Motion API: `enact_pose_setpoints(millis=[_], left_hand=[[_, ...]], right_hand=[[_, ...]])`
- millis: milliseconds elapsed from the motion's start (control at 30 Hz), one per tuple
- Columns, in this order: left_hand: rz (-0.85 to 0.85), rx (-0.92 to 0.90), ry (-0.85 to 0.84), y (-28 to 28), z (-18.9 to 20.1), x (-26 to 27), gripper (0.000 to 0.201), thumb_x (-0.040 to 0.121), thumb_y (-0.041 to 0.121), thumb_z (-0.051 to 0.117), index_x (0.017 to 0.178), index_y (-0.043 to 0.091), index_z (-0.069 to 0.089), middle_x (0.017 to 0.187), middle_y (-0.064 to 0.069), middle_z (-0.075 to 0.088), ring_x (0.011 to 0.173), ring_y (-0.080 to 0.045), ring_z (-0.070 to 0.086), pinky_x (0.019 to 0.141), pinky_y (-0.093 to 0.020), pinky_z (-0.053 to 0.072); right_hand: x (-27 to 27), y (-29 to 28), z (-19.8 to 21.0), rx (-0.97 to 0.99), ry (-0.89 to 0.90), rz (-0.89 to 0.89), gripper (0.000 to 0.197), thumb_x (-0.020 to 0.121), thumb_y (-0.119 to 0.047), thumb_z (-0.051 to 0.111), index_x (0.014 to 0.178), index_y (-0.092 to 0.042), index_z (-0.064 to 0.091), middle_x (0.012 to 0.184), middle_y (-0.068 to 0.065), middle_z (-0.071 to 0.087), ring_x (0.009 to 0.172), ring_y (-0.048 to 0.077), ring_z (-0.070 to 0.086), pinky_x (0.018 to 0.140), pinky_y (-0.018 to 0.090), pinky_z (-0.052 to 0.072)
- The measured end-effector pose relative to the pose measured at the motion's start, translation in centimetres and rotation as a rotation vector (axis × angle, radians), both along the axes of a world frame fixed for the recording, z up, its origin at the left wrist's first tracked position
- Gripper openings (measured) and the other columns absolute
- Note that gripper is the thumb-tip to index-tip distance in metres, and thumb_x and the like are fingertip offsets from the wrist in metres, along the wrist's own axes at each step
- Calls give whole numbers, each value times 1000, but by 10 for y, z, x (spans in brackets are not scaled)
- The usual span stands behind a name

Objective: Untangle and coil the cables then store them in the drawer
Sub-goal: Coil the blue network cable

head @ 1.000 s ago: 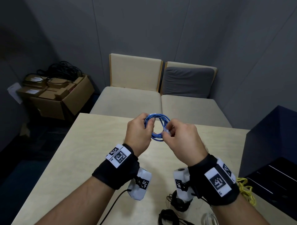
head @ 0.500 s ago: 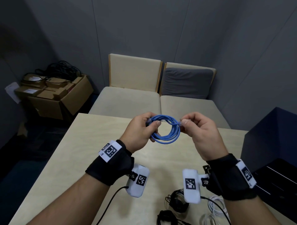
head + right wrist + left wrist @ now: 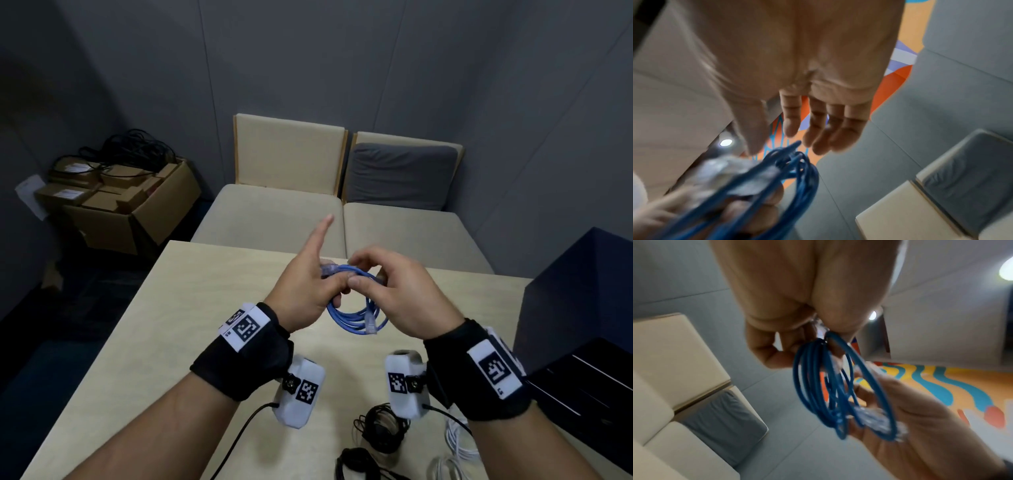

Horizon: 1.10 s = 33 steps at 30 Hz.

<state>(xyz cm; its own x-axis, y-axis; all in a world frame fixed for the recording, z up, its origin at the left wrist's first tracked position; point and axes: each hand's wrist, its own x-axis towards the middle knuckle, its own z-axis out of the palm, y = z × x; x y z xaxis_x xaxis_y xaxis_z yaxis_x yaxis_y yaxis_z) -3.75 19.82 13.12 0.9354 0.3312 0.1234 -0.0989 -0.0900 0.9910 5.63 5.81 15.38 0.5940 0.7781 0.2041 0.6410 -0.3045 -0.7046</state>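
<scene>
Above the wooden table [image 3: 164, 342] I hold a coiled blue cable [image 3: 356, 317] between both hands. My left hand [image 3: 325, 284] grips the coil's top with thumb and lower fingers, while its index finger points straight up. One clear plug pokes out beside that grip and another hangs at the coil's bottom. My right hand [image 3: 383, 291] arches over the coil with loosely bent fingers, its thumb tip touching a strand. In the right wrist view the fingers [image 3: 816, 129] are nearly straight just above the blurred cable [image 3: 801, 178]. The left wrist view shows the coil [image 3: 813, 386] edge-on below my left hand [image 3: 797, 296].
Two black cable bundles [image 3: 380, 428] and white cables [image 3: 459, 442] lie at the table's near edge. A dark blue cabinet [image 3: 582, 291] with an open black drawer [image 3: 582, 387] stands at the right. Beige seats [image 3: 274, 212] and cardboard boxes [image 3: 137, 212] are beyond the table.
My right hand let go of the cable end and came back over the coil. The left index finger straightened upward, and the coil now hangs lower with a plug dangling.
</scene>
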Motion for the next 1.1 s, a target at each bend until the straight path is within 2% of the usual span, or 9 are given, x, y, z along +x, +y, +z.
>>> enact_pose_setpoints(millis=[167, 233, 333, 467, 567, 700, 833, 967, 1100], left_hand=[[135, -435, -41, -4, -8, 3, 93, 85, -6, 63, 151, 27, 6, 61, -11, 58, 42, -14, 43, 49, -27, 43], [109, -603, -69, -7, -9, 6, 81, 87, -5, 59, 150, 20, 15, 61, -9, 59, 44, -12, 43, 49, -26, 44], [36, -755, -127, -12, -7, 1, 64, 80, 7, 62, 139, 16, 38, 78, -8, 64, 56, -13, 51, 54, -25, 49], [102, -623, -206, -22, -6, 3, 28, 93, 12, 51, 120, 16, 54, 75, -5, 50, 55, -11, 49, 52, -21, 45], [190, -522, -209, -20, -8, 7, 21, 100, 11, 41, 102, 15, 62, 67, -1, 42, 50, -9, 41, 55, -22, 48], [67, -630, -152, -9, -9, 3, 22, 100, 11, 38, 102, 7, 60, 65, 0, 41, 51, -9, 35, 54, -20, 45], [-5, -658, -115, -6, -10, 0, 23, 101, 10, 34, 108, 5, 55, 61, 2, 36, 45, -8, 28, 53, -19, 42], [133, -483, -110, -9, -8, 1, 21, 103, 12, 34, 107, 9, 54, 61, 2, 32, 45, -7, 25, 45, -17, 34], [243, -366, -136, -9, -7, 4, 17, 102, 13, 38, 103, 13, 55, 68, -2, 44, 55, -9, 38, 45, -18, 39]], right_hand=[[-7, 7, -4, 53, 68, 16, 15, 94, -32, 58, 89, -20, 52, 74, -6, 59, 59, 11, 51, 57, 25, 40], [-9, 12, -8, 126, 64, -40, 15, 96, -26, 54, 89, -14, 50, 73, -6, 60, 65, 6, 56, 59, 21, 41], [-9, 20, -14, 241, -15, -204, 16, 98, -18, 51, 84, -16, 44, 65, -11, 50, 58, -1, 49, 54, 12, 34], [-8, 24, -20, 324, 7, -313, 23, 99, -19, 50, 80, -20, 38, 61, -8, 42, 53, 4, 41, 52, 19, 32], [-9, 22, -21, 375, 234, -293, 25, 97, -21, 52, 76, -16, 38, 62, -2, 41, 55, 13, 40, 53, 36, 39], [-3, 13, -17, 448, 452, -257, 27, 93, -10, 56, 69, -16, 44, 67, -6, 53, 62, 10, 47, 60, 28, 43], [1, 8, -7, 556, 628, -223, 22, 91, -8, 57, 71, -13, 51, 72, 4, 56, 60, 14, 48, 58, 26, 43], [-4, 8, -2, 633, 785, -155, 16, 98, -4, 46, 84, -11, 50, 65, 4, 56, 48, 14, 46, 50, 25, 42], [-3, 11, -9, 651, 780, -257, 10, 98, -5, 49, 103, -13, 45, 60, 3, 58, 45, 16, 45, 48, 26, 42]])
